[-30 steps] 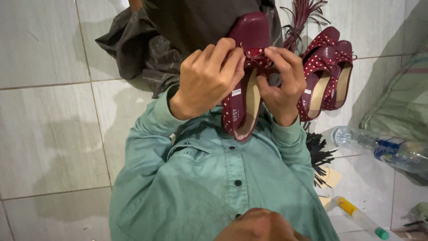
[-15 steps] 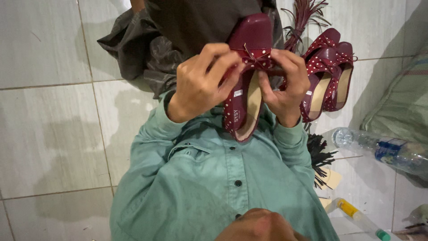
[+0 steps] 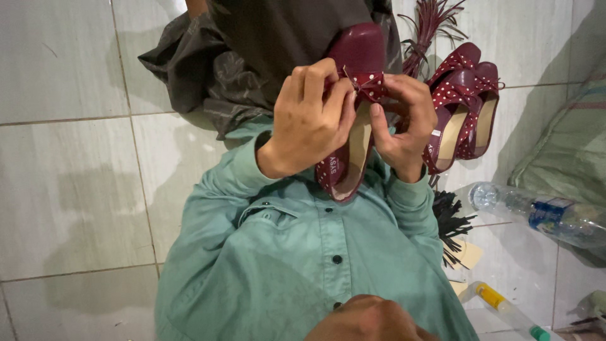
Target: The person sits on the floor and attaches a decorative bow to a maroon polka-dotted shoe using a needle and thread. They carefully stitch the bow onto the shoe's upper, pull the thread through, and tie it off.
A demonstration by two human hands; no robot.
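Observation:
Both hands hold one dark red shoe with white dots and a beige insole, raised in front of my green shirt. My left hand wraps the shoe's left side, thumb and forefinger pinching the small red bow at its toe. My right hand grips the right side, its fingertips on the same bow. Two matching red dotted shoes stand on the tiled floor just right of my right hand.
Dark grey fabric covers my lap. Red fringe strips lie behind the shoes. A clear plastic bottle lies at right beside a green sack. Black fringe, paper tags and a tube sit lower right.
My fingers have shifted on the bow, the left thumb and forefinger now pinching it closer. The shoe stays in about the same place.

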